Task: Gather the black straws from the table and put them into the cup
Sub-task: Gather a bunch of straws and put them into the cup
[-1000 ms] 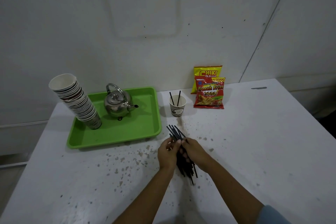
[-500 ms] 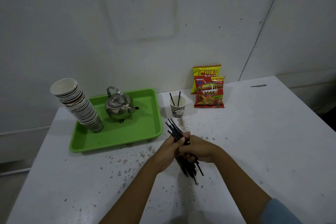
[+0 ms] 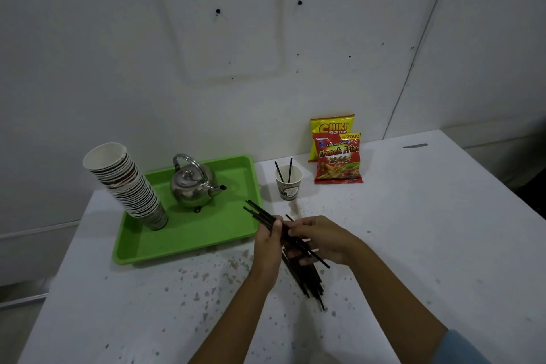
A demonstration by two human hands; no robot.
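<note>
A bundle of black straws (image 3: 304,273) lies on the white table (image 3: 413,245) near its middle. My left hand (image 3: 267,245) and my right hand (image 3: 323,241) meet above the pile, both gripping a few black straws whose ends stick out toward the upper left. A small paper cup (image 3: 289,183) stands beyond my hands, with two black straws upright in it.
A green tray (image 3: 189,233) at the left holds a leaning stack of paper cups (image 3: 127,186) and a metal kettle (image 3: 193,186). Two snack bags (image 3: 336,156) lean by the wall behind the cup. Brown specks dot the table's front.
Both hands have lifted a few straws off the pile and shifted slightly left; the straw ends now reach over the tray's corner. The rest of the bundle stays on the table.
</note>
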